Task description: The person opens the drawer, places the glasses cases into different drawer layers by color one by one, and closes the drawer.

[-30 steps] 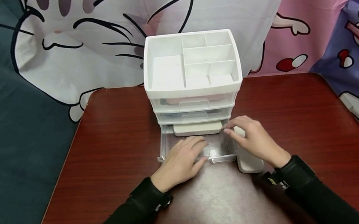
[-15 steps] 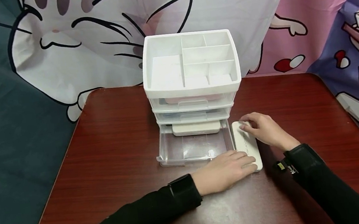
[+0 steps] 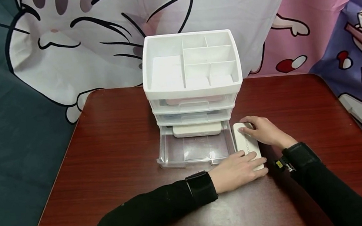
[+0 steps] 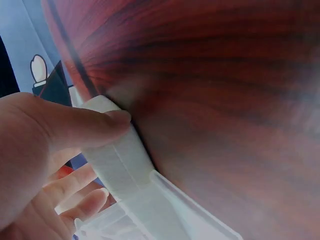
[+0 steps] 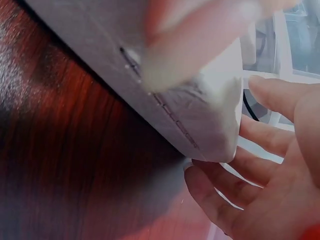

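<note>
A long white case (image 3: 246,143) with rounded ends and dark lettering lies beside the pulled-out clear drawer (image 3: 174,154). At its near end is my left hand (image 3: 238,170), fingers spread over the top in the head view. The left wrist view shows that hand's thumb (image 4: 107,124) along one side of the case, with fingers at the opposite side. My right hand (image 3: 265,130) holds the far end, thumb on top and fingertips curled over the end. In the right wrist view, the case (image 5: 170,117) is partly covered by a blurred finger.
A white drawer unit (image 3: 195,92) with a divided top tray stands at the back of the brown table (image 3: 120,142). Inside the open bottom drawer lies another white object (image 3: 198,130). A printed cloth (image 3: 222,0) hangs behind the table.
My left hand has left the drawer and moved right onto the case's near end. My right hand has shifted from the drawer's edge to the case's far end.
</note>
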`<state>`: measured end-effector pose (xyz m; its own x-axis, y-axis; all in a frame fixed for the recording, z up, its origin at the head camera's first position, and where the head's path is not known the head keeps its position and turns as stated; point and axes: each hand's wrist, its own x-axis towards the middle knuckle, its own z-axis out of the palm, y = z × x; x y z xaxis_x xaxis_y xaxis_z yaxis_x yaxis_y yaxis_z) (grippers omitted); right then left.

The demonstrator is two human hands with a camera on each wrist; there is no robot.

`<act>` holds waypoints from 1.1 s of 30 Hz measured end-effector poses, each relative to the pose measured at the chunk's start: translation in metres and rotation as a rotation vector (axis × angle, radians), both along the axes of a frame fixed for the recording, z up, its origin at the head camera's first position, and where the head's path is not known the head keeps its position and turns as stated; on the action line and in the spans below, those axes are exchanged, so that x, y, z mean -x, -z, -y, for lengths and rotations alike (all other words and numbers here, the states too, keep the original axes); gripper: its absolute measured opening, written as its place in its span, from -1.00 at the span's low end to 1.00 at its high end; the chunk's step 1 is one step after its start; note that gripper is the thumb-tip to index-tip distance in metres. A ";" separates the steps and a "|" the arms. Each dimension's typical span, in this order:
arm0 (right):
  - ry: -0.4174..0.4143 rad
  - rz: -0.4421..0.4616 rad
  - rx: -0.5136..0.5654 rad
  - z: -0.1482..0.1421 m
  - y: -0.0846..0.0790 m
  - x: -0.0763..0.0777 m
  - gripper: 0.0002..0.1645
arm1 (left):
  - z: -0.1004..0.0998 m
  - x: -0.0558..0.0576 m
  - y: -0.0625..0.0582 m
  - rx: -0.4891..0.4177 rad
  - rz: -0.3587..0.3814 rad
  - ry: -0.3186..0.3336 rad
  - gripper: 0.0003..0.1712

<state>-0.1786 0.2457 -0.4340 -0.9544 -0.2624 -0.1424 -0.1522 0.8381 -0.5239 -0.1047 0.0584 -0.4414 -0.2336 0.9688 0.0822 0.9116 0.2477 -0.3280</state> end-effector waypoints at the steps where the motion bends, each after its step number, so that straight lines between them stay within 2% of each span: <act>1: 0.003 0.004 -0.001 0.000 0.000 0.000 -0.56 | 0.000 0.001 0.000 0.006 0.005 0.002 -0.60; 5: 0.038 0.032 0.013 -0.002 -0.003 -0.001 -0.58 | -0.001 0.002 -0.001 0.017 0.003 0.027 -0.64; 8: 0.069 0.069 0.043 -0.007 -0.006 -0.004 -0.55 | 0.001 0.002 -0.001 0.025 -0.014 0.058 -0.59; 12: 0.092 0.122 0.136 -0.019 -0.009 -0.007 -0.49 | 0.005 0.001 0.000 0.020 -0.050 0.106 -0.53; 14: 0.103 0.120 0.204 -0.025 -0.012 -0.009 -0.48 | 0.008 0.000 0.000 -0.005 -0.058 0.126 -0.53; 16: 0.123 0.096 0.276 -0.029 -0.015 -0.013 -0.52 | 0.013 0.000 -0.001 -0.033 -0.048 0.136 -0.53; 18: 0.149 0.060 0.338 -0.031 -0.021 -0.020 -0.55 | 0.020 -0.001 -0.004 -0.070 0.013 0.129 -0.51; 21: 0.194 0.017 0.428 -0.029 -0.032 -0.032 -0.58 | 0.033 -0.002 -0.009 -0.158 0.141 0.071 -0.45; 24: 0.242 -0.002 0.477 -0.025 -0.045 -0.041 -0.57 | 0.045 -0.003 -0.013 -0.325 0.266 -0.025 -0.30; 29: 0.330 -0.030 0.448 -0.015 -0.067 -0.051 -0.54 | 0.052 -0.008 -0.018 -0.610 0.374 -0.138 -0.08; 33: 0.337 -0.057 0.440 -0.001 -0.078 -0.055 -0.51 | 0.055 -0.010 -0.027 -0.748 0.424 -0.199 -0.03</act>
<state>-0.1232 0.2467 -0.3560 -0.9988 0.0359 -0.0346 0.0487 0.5493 -0.8342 -0.0942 0.0037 -0.4145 -0.5468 0.6341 0.5467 0.8370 0.4290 0.3396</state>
